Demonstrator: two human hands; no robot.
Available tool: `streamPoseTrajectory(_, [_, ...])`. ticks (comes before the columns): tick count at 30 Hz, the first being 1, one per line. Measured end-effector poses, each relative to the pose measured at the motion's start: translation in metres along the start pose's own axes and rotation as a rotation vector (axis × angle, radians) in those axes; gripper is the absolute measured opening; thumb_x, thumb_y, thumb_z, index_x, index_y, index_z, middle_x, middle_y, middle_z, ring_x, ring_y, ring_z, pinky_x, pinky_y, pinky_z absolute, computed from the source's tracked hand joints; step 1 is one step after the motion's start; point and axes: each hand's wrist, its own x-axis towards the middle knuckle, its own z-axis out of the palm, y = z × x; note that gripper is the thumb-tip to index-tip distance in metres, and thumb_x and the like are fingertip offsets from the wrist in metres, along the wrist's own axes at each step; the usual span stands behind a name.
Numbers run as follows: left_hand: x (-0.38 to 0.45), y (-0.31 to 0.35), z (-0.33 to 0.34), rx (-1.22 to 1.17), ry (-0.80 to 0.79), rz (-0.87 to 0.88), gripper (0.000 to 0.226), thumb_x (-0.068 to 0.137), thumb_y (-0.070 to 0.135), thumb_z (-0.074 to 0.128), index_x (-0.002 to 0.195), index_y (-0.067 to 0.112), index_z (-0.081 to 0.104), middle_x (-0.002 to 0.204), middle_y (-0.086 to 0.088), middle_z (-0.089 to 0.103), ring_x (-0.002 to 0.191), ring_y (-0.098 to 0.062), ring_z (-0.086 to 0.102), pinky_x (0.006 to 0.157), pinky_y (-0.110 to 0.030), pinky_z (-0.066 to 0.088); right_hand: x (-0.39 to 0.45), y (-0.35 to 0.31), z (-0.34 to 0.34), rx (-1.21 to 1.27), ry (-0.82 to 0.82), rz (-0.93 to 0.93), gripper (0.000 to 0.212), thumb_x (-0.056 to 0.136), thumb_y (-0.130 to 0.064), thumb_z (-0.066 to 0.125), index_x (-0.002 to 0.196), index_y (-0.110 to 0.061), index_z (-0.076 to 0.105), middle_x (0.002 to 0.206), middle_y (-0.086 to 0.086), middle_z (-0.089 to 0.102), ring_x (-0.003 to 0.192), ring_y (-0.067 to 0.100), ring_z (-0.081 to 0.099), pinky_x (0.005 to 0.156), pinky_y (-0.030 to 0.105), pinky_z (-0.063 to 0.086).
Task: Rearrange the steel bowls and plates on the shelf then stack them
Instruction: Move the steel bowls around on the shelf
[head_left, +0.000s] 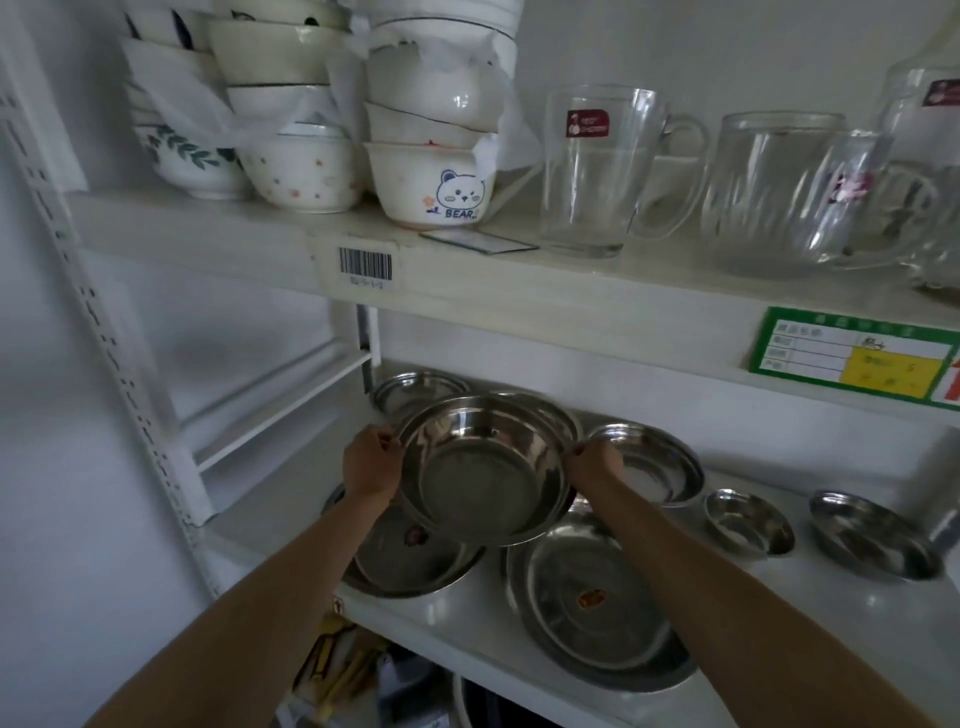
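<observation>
Steel bowl (485, 467), pinched at opposite rims by left hand (370, 464) and right hand (594, 464), hangs tilted above plates (415, 561) on the shelf (467, 618); slick rims could slip and clatter down.

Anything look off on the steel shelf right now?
Nothing is damaged or spilled. The steel pieces just lie scattered and overlapping: the held bowl hangs tilted over a plate, gripped by the left hand and right hand.

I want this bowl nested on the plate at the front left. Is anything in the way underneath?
Nothing visible. Both hands hold the steel bowl above the front-left plate, which holds only a small sticker.
</observation>
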Motion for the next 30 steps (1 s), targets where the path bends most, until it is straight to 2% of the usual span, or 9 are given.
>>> streamPoseTrajectory(5, [0.01, -0.023, -0.018, 0.045, 0.004, -0.026, 0.022, 0.09, 0.015, 0.053, 0.095, 0.002, 0.069, 0.096, -0.016, 0.071, 0.094, -0.033, 0.066, 0.081, -0.035, 0.049, -0.004, -0.012, 0.033, -0.021, -0.039, -0.008, 0.034, 0.082, -0.022, 0.056, 0.107, -0.005, 0.072, 0.108, 0.017, 0.073, 0.1, 0.034, 0.069, 0.086, 0.035, 0.052])
streamPoseTrajectory(8, [0.016, -0.039, -0.025, 0.057, -0.007, -0.036, 0.019, 0.089, 0.015, 0.052, 0.083, 0.005, 0.066, 0.082, -0.012, 0.069, 0.082, -0.031, 0.068, 0.076, -0.037, 0.056, -0.009, -0.017, 0.05, -0.039, -0.065, -0.025, 0.032, 0.084, -0.021, 0.054, 0.106, -0.008, 0.073, 0.106, 0.014, 0.074, 0.099, 0.033, 0.069, 0.086, 0.036, 0.055])
streamPoseTrajectory(13, [0.021, -0.061, -0.034, 0.099, -0.013, -0.048, 0.016, 0.09, 0.01, 0.051, 0.081, 0.004, 0.063, 0.077, -0.007, 0.064, 0.073, -0.023, 0.061, 0.066, -0.03, 0.043, -0.015, -0.02, 0.075, -0.064, -0.105, -0.055, 0.026, 0.083, -0.018, 0.056, 0.095, -0.004, 0.074, 0.101, 0.016, 0.074, 0.097, 0.033, 0.069, 0.082, 0.033, 0.053])
streamPoseTrajectory(17, [0.024, -0.078, -0.036, 0.128, -0.02, -0.054, 0.019, 0.089, 0.01, 0.05, 0.072, 0.01, 0.058, 0.071, -0.004, 0.059, 0.068, -0.023, 0.06, 0.062, -0.029, 0.044, -0.016, -0.016, 0.091, -0.117, -0.126, -0.076, 0.026, 0.085, -0.018, 0.055, 0.094, -0.002, 0.074, 0.102, 0.017, 0.073, 0.098, 0.033, 0.068, 0.08, 0.032, 0.054])
streamPoseTrajectory(20, [0.025, -0.089, -0.036, 0.159, -0.025, -0.049, 0.023, 0.091, 0.012, 0.049, 0.068, 0.012, 0.054, 0.069, -0.004, 0.059, 0.065, -0.022, 0.059, 0.06, -0.028, 0.045, -0.021, -0.013, 0.097, -0.16, -0.141, -0.077, 0.025, 0.088, -0.015, 0.053, 0.097, -0.001, 0.072, 0.103, 0.018, 0.071, 0.098, 0.034, 0.068, 0.071, 0.029, 0.045])
streamPoseTrajectory(24, [0.025, -0.104, -0.032, 0.174, -0.039, -0.078, 0.02, 0.093, 0.014, 0.049, 0.078, 0.01, 0.061, 0.081, -0.011, 0.069, 0.065, -0.018, 0.059, 0.062, -0.026, 0.046, -0.025, -0.01, 0.105, -0.211, -0.154, -0.088, 0.025, 0.086, -0.015, 0.053, 0.095, 0.0, 0.07, 0.103, 0.02, 0.071, 0.097, 0.035, 0.068, 0.073, 0.034, 0.05])
streamPoseTrajectory(30, [0.022, -0.114, -0.028, 0.202, -0.05, -0.104, 0.022, 0.094, 0.014, 0.05, 0.101, 0.003, 0.068, 0.098, -0.013, 0.071, 0.08, -0.021, 0.064, 0.069, -0.027, 0.048, -0.03, -0.006, 0.114, -0.279, -0.124, -0.084, 0.026, 0.086, -0.014, 0.052, 0.102, -0.005, 0.07, 0.111, 0.018, 0.069, 0.104, 0.036, 0.067, 0.075, 0.034, 0.048])
